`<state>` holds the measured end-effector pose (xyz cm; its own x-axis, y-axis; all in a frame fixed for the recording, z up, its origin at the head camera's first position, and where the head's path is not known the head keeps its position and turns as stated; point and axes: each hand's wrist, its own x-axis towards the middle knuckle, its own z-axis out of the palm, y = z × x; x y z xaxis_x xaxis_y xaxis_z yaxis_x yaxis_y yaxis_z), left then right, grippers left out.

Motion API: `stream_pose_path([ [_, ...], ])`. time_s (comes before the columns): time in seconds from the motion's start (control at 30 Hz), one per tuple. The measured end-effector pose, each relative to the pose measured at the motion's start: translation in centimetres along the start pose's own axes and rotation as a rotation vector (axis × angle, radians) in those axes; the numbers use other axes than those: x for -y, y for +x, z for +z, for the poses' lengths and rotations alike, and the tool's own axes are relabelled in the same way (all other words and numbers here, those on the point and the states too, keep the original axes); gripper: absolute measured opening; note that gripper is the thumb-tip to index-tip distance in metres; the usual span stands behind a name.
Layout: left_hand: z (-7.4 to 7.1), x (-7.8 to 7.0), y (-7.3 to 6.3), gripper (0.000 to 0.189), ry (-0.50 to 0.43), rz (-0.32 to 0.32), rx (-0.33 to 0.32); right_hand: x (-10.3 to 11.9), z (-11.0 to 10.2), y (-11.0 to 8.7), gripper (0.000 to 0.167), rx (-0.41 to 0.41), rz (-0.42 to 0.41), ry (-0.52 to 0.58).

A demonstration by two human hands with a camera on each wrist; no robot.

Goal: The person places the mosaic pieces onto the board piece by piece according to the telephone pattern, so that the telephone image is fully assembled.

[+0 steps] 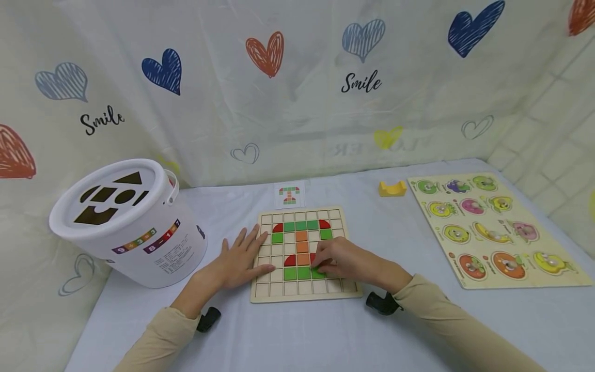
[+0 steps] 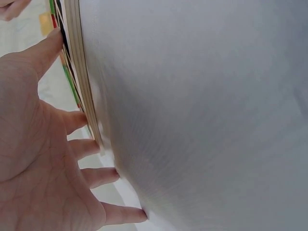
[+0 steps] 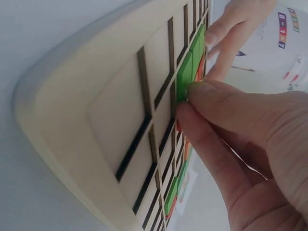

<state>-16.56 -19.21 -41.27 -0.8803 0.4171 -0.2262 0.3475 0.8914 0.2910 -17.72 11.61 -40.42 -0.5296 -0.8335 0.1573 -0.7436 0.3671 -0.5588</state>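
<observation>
A wooden grid board (image 1: 274, 292) lies on the table, with red, green and orange tiles set in its cells. Thumb and index finger of my right hand (image 1: 341, 258) pinch a green tile (image 3: 183, 84) at the lower right of the pattern; in the head view the fingers partly cover it and a red piece beside it. My left hand (image 1: 239, 261) rests with spread, straight fingers over the board's left edge, thumb and some fingertips touching it in the left wrist view. A pattern card (image 1: 289, 195) showing a similar tile figure lies behind the board.
A white bucket (image 1: 153, 248) with shaped holes in its lid stands at the left. On the right lies a fruit puzzle board (image 1: 469, 235), with a yellow arched block (image 1: 392, 189) near its far left corner. A printed cloth hangs behind the table.
</observation>
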Motion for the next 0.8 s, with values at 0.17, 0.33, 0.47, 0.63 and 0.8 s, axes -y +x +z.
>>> stream_pose_path([
  [0.17, 0.18, 0.25, 0.01, 0.092, 0.004, -0.003, -0.002, -0.06, 0.29, 0.04, 0.012, -0.004, -0.004, -0.008],
  [0.33, 0.30, 0.42, -0.03, 0.092, 0.003, -0.004, -0.007, -0.02, 0.36, 0.02, 0.013, -0.007, 0.010, 0.007],
  [0.47, 0.33, 0.46, -0.01, 0.091, -0.002, -0.004, -0.009, 0.12, 0.29, -0.05, 0.014, -0.002, 0.019, 0.003],
  [0.63, 0.34, 0.54, 0.07, 0.091, -0.004, -0.002, -0.010, 0.24, 0.38, -0.19, 0.014, -0.010, 0.015, -0.024],
  [0.8, 0.42, 0.58, 0.11, 0.091, -0.006, -0.003, -0.008, 0.23, 0.42, -0.43, 0.014, -0.023, -0.011, -0.037],
])
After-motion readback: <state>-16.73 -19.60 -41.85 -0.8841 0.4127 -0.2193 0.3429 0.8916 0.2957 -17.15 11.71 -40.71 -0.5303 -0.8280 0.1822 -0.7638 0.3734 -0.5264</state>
